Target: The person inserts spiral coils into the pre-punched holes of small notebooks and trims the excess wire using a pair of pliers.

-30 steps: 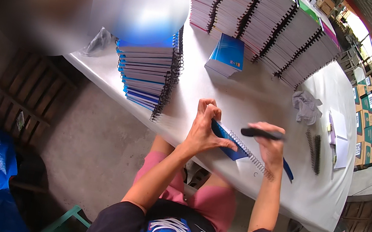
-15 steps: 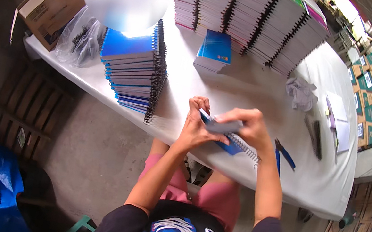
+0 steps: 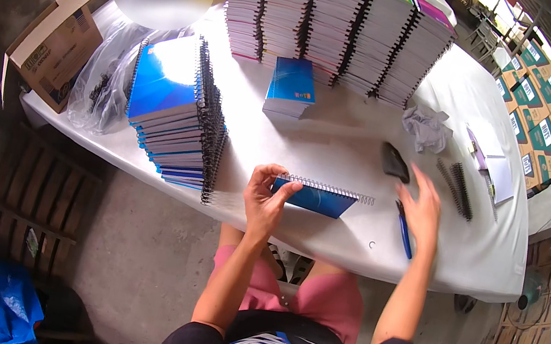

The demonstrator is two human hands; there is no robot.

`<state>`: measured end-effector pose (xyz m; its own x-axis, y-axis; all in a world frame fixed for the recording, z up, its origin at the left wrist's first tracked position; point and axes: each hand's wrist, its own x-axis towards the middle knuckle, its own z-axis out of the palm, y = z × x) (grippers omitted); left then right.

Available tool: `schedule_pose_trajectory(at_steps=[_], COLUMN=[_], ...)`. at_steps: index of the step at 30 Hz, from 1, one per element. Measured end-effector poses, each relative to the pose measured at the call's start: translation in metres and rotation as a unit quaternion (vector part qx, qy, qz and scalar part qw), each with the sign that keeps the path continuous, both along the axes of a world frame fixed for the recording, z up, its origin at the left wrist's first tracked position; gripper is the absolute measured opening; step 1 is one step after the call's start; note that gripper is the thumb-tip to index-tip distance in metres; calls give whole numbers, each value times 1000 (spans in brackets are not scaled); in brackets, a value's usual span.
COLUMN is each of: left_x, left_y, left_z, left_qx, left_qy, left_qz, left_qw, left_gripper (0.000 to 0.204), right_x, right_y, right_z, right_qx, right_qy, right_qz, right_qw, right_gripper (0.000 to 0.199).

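Note:
A small blue notebook (image 3: 315,199) stands tilted over the near part of the white-covered table, a spiral coil along its upper edge. My left hand (image 3: 266,196) pinches its left end between thumb and fingers. The coil's tail (image 3: 367,201) sticks out beyond the notebook's right end. My right hand (image 3: 421,209) holds nothing, fingers spread, over a pair of pliers with blue handles (image 3: 403,233); its hand hides part of the tool. Just beyond those fingertips lies a dark oblong object (image 3: 395,163), its kind unclear. A tiny curved coil piece (image 3: 372,245) rests near the front edge.
Coil-bound blue notebooks (image 3: 165,91) are stacked at left, beside a plastic bag (image 3: 95,98) and an open carton (image 3: 54,55). Tall notebook stacks (image 3: 333,25) line the back, behind a small blue-covered stack (image 3: 291,87). Black coils (image 3: 458,188) and crumpled cloth (image 3: 428,128) lie right.
My right hand has let go of the dark oblong object, now on the table, and moved right to the pliers. My left hand still holds the notebook, now turned with its coil upward.

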<state>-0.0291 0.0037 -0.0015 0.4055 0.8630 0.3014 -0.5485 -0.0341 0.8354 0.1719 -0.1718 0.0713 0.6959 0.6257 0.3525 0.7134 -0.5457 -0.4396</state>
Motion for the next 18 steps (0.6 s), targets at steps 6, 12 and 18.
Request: schedule_pose_trajectory(at_steps=[6, 12, 18], left_x=[8, 13, 9], left_y=[-33, -42, -48], left_z=[22, 28, 39], left_qx=[46, 190, 215], left_qy=[57, 45, 80], left_qz=[103, 168, 162], left_qw=[992, 966, 960], left_gripper=[69, 77, 77], right_x=[-36, -103, -134], right_y=[-76, -26, 0], right_z=[-56, 3, 25], right_qx=[-109, 207, 93], right_qy=[-51, 120, -78], right_qz=[-66, 55, 129], right_qw=[991, 969, 984], right_gripper=[41, 35, 35])
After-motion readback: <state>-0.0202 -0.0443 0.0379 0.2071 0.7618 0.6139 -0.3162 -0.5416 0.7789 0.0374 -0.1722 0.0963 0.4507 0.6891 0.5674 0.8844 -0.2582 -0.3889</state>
